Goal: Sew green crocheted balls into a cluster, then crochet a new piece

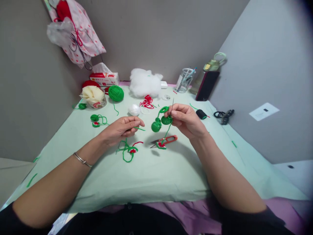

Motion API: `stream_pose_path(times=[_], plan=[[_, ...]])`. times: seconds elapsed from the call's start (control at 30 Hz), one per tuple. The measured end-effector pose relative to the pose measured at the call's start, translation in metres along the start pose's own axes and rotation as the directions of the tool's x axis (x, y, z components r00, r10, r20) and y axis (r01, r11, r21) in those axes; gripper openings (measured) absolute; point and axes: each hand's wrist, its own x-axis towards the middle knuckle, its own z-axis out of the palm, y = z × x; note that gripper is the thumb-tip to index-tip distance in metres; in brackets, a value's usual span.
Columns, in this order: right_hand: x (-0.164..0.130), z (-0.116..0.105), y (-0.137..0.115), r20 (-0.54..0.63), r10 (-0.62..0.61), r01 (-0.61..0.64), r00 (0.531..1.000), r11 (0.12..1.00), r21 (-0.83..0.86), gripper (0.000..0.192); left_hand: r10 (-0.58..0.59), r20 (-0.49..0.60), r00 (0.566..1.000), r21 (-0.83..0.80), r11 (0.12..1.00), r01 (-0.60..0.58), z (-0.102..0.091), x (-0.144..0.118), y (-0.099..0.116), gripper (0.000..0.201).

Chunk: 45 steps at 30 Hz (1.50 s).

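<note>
My left hand [124, 127] is closed with a short end of green yarn [140, 129] sticking out past its fingertips. Raised over the table, my right hand [187, 120] pinches an upright thin needle [173, 103]. Below those fingers hangs a green crochet piece [156, 125] with round balls and a loop, partly hidden by the hand. A strand runs down from it to a small red, white and green crocheted wedge [160, 145]. Under this lie orange-handled thread snips [170, 139]. Another such wedge [132, 149] with loose green yarn rests nearer my left hand.
Toward the back stand a green yarn ball [115, 93], white stuffing [144, 83], a tissue box [105, 79], a cup of pens [184, 81] and a phone [207, 86] against a bottle. A white yarn ball [134, 110] and black thread spool [201, 114] lie closer.
</note>
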Motion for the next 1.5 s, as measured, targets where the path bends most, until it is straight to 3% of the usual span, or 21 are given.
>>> stream_pose_path(times=[0.13, 0.2, 0.3, 0.4, 0.5, 0.6, 0.7, 0.97, 1.2, 1.5], plan=[[-0.001, -0.006, -0.004, -0.034, -0.003, 0.003, 0.999, 1.0, -0.001, 0.022, 0.14, -0.173, 0.975, 0.108, 0.987, -0.122, -0.003, 0.004, -0.005, 0.023], [-0.001, -0.006, -0.004, -0.025, 0.013, -0.013, 1.0, 1.0, 0.012, 0.021, 0.246, -0.225, 0.943, 0.26, 0.948, -0.186, -0.004, 0.005, -0.009, 0.024], [-0.001, -0.002, -0.003, 0.021, 0.066, -0.066, 0.998, 0.998, 0.019, 0.02, 0.398, -0.229, 0.888, 0.497, 0.832, -0.245, 0.0, 0.004, -0.011, 0.034], [-0.002, 0.008, -0.001, 0.085, 0.127, -0.129, 0.988, 0.992, 0.008, 0.02, 0.466, -0.199, 0.862, 0.502, 0.804, -0.319, 0.011, -0.001, -0.011, 0.037], [-0.003, 0.019, 0.003, 0.164, 0.198, -0.198, 0.966, 0.98, -0.018, 0.02, 0.412, -0.112, 0.904, 0.338, 0.872, -0.355, 0.026, -0.005, -0.011, 0.036], [-0.003, 0.022, 0.005, 0.213, 0.243, -0.245, 0.946, 0.969, -0.017, 0.02, 0.277, -0.059, 0.959, 0.2, 0.944, -0.261, 0.036, -0.008, -0.011, 0.03], [-0.001, 0.016, 0.007, 0.191, 0.267, -0.277, 0.944, 0.961, 0.022, 0.024, 0.168, 0.006, 0.986, 0.138, 0.976, -0.167, 0.036, -0.008, -0.012, 0.024], [0.004, 0.001, 0.012, 0.129, 0.312, -0.312, 0.941, 0.95, -0.02, 0.027, 0.017, 0.118, 0.993, 0.079, 0.997, -0.027, 0.03, -0.006, -0.01, 0.025], [0.004, 0.003, 0.013, 0.111, 0.332, -0.319, 0.937, 0.94, -0.12, 0.024, -0.015, 0.117, 0.993, -0.067, 0.997, 0.023, 0.03, -0.005, -0.012, 0.021], [0.004, 0.007, 0.009, -0.103, 0.232, -0.247, 0.967, 0.953, -0.176, 0.026, -0.037, 0.04, 0.999, -0.128, 0.991, 0.042, 0.03, -0.003, -0.011, 0.026]])
